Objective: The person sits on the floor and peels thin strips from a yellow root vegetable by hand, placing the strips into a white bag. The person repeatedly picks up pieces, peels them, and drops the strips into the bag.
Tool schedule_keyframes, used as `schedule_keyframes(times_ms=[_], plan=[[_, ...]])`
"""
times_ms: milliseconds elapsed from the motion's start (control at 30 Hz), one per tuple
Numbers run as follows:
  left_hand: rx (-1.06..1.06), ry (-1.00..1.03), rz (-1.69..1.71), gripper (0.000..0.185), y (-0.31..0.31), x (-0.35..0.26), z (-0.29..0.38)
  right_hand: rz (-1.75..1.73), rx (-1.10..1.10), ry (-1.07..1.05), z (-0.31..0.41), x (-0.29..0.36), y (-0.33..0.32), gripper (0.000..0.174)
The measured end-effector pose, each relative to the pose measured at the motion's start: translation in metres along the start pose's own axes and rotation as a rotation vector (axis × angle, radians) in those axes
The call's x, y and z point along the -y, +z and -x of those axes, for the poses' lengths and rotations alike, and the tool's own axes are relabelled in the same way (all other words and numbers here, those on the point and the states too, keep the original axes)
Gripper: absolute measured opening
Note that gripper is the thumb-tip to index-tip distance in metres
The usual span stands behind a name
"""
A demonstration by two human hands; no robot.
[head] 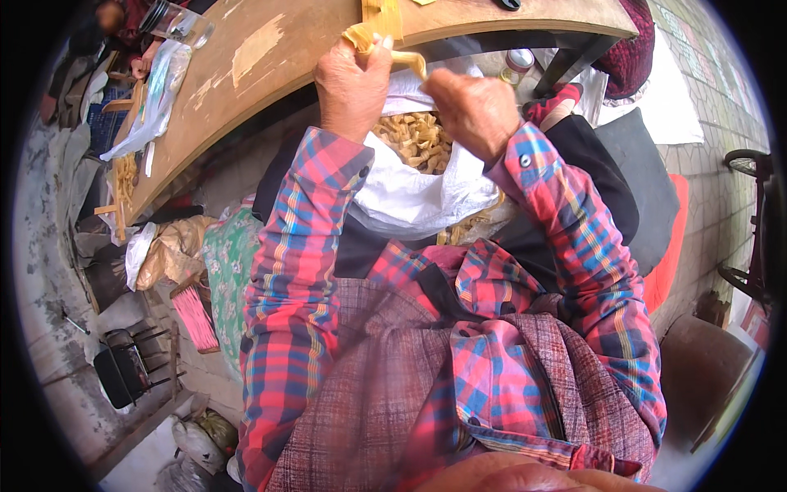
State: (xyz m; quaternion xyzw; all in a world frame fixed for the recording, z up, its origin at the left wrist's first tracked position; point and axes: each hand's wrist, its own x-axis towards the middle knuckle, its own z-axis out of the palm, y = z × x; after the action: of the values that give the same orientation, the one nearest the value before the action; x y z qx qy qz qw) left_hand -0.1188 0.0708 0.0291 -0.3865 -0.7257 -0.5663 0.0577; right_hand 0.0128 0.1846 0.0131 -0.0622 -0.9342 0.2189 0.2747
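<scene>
My left hand point(355, 89) pinches a folded yellow strip point(409, 59), perhaps bean-curd skin, between thumb and fingers near the table edge. From there the strip runs across to my right hand point(476, 111), slightly blurred, whose fingers are closed at its other end. More flat yellow strips point(386, 17) lie on the wooden table point(295, 37) just beyond my left hand. Below both hands, between my legs, a white woven sack point(409, 197) gapes with its rim folded back. Many small yellowish knotted pieces point(418, 144) fill it.
A lidded jar point(518, 61) stands under the table's right end by a dark table leg point(565, 64). Another person's hand point(144, 60) shows at far left, near a clear plastic jar point(178, 23). A pink-topped stool point(195, 318) is at my left; a wheeled thing point(753, 215) at far right.
</scene>
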Motion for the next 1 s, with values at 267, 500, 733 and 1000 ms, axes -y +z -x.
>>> schedule_keyframes(times_ms=[267, 500, 733, 1000], plan=[[-0.048, 0.001, 0.168, 0.012, -0.012, -0.02, -0.065, 0.083, -0.387, 0.037, -0.064, -0.011, -0.03, 0.018], [-0.044, 0.052, -0.089, 0.018, -0.011, 0.006, -0.088, 0.179, -0.289, 0.133, -0.093, -0.024, -0.01, 0.014], [-0.06, 0.099, -0.196, 0.022, -0.005, 0.017, -0.099, 0.225, -0.263, 0.139, -0.097, -0.033, -0.001, 0.013], [-0.047, 0.005, -0.307, 0.022, 0.006, 0.039, -0.089, 0.271, -0.142, 0.127, -0.081, -0.036, 0.016, 0.011]])
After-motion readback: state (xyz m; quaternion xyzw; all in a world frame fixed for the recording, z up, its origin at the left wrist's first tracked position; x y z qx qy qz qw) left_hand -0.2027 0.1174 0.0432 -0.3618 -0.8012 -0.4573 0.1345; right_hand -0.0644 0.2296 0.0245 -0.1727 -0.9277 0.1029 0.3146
